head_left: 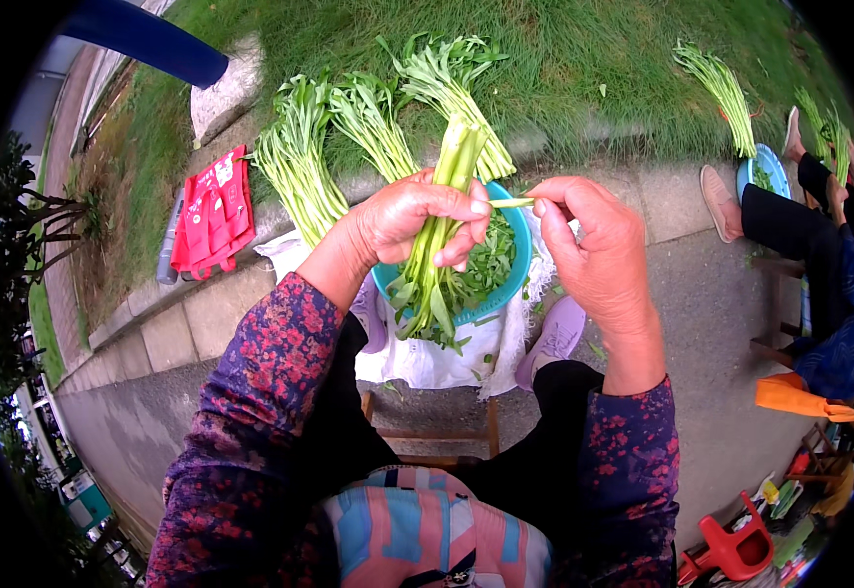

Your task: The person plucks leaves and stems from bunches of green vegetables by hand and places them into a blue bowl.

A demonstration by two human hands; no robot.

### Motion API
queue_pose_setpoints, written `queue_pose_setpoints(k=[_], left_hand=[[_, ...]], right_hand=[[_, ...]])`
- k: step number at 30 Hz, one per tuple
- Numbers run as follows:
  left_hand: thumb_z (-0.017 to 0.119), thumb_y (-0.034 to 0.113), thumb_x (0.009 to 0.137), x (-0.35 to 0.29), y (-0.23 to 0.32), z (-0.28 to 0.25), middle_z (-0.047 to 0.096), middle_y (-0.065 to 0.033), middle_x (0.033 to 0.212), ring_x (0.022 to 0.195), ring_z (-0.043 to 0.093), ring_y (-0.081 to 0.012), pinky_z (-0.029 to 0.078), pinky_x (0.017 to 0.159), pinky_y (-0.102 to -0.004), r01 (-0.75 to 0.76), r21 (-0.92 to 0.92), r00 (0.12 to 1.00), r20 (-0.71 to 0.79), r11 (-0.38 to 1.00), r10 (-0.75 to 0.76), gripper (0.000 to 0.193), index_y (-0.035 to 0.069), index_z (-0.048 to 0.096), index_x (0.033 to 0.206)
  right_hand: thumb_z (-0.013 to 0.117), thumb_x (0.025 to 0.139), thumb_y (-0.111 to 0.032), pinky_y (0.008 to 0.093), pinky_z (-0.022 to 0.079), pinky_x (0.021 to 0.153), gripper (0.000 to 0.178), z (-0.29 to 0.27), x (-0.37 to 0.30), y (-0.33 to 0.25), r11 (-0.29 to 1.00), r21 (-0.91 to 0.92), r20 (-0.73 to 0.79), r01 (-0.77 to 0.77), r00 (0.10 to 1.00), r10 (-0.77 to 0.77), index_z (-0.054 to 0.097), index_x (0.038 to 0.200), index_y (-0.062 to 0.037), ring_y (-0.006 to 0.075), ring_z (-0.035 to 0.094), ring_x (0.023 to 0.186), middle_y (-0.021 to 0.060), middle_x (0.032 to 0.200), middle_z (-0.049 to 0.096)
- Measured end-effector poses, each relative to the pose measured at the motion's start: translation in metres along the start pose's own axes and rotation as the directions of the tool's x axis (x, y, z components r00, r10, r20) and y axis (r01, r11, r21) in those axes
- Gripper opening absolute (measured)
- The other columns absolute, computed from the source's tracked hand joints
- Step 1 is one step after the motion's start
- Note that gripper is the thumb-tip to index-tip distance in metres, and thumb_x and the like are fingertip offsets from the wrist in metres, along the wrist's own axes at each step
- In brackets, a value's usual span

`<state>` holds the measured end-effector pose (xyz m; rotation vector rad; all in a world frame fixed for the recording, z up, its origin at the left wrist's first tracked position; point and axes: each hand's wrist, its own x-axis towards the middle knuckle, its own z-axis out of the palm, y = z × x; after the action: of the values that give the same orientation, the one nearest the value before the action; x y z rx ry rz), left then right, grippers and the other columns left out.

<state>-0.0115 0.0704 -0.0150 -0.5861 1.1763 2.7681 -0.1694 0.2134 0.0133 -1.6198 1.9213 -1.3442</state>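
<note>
My left hand (417,216) is closed around a bunch of leafy green vegetable stalks (454,162), cut ends up and leaves hanging down. With thumb and forefinger, my right hand (592,235) pinches the tip of a single pale green stalk (513,202) that reaches across to the left hand. Below both hands stands a turquoise basin (519,263) with loose green leaves (491,257) in it, partly hidden by the bunch. The basin rests on a white cloth (402,363) between my feet.
Several leafy bundles (300,157) lie along the stone curb beyond the basin. A red bag (215,216) is at the left, near a blue post (148,41). At the right, another person (804,230) sits by a blue basin (768,169). A red stool (736,544) stands lower right.
</note>
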Motion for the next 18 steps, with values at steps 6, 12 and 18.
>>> queue_pose_setpoints(k=[6,12,18], left_hand=[[0.059,0.019,0.084,0.001,-0.002,0.003,0.053,-0.0087,0.055,0.043,0.050,-0.0169,0.047,0.054,-0.0334,-0.035,-0.079,0.999,0.013,0.996,0.036,0.020,0.000,0.059,0.081],[0.057,0.019,0.086,0.003,-0.003,0.003,0.052,-0.0091,0.055,0.043,0.048,-0.0171,0.047,0.055,-0.0339,-0.082,-0.161,0.989,0.106,0.984,0.100,0.021,-0.002,0.060,0.083],[0.052,0.020,0.087,0.003,-0.002,0.003,0.051,-0.0104,0.055,0.042,0.047,-0.0186,0.045,0.058,-0.0368,-0.076,-0.191,0.987,0.127,0.979,0.102,0.025,-0.004,0.058,0.082]], right_hand=[[0.058,0.084,0.000,0.0238,0.047,0.059,0.008,0.009,-0.003,0.003,0.890,0.375,-0.005,-0.259,0.959,0.282,0.060,0.091,0.0002,0.0090,0.059,0.067,0.0057,0.076,0.063],[0.058,0.087,-0.003,0.0206,0.047,0.061,0.010,0.010,0.002,-0.005,0.696,0.613,0.051,-0.375,0.897,0.438,0.061,0.095,0.0019,0.0076,0.058,0.067,0.0042,0.079,0.064],[0.059,0.087,-0.004,0.0224,0.048,0.061,0.011,0.011,0.002,-0.006,0.522,0.767,0.096,-0.373,0.871,0.482,0.061,0.096,0.0020,0.0097,0.057,0.065,0.0064,0.079,0.064]])
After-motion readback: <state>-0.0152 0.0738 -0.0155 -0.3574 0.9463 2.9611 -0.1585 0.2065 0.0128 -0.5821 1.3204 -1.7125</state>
